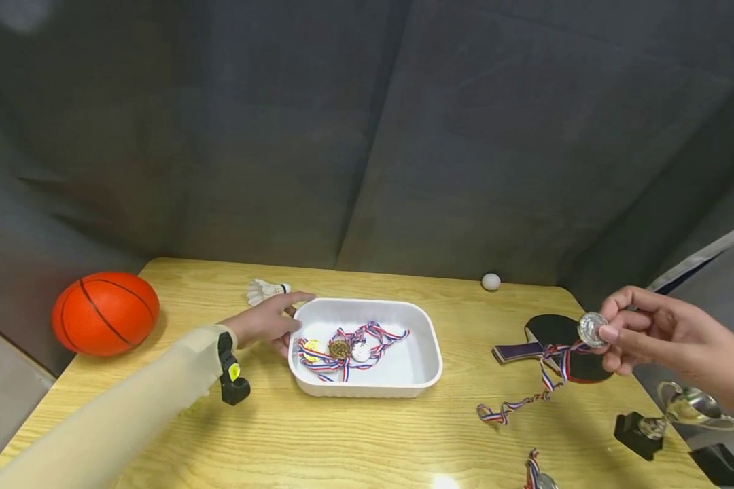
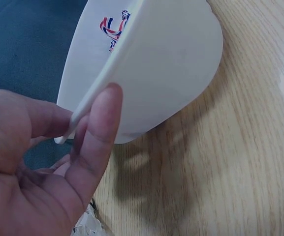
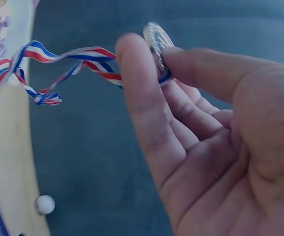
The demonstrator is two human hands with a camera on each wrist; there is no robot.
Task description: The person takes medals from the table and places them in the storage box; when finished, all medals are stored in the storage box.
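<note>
Three medals [image 1: 338, 348] are already lying in the white tray [image 1: 421, 324], their striped ribbons tangled together; by my judgement the work is partly done, with one silver medal [image 1: 590, 329] in hand and another medal [image 1: 537, 477] waiting at the near edge of the surface [image 1: 355, 435]. The right hand [image 1: 648, 334] is hovering raised over the black paddle [image 1: 563, 343], its grip pinching the silver medal between thumb and forefinger while the ribbon [image 1: 529, 399] is trailing down onto the surface. The left hand [image 1: 268, 322] is reaching forward, fingers fairly straight, steadying the tray's left rim.
</note>
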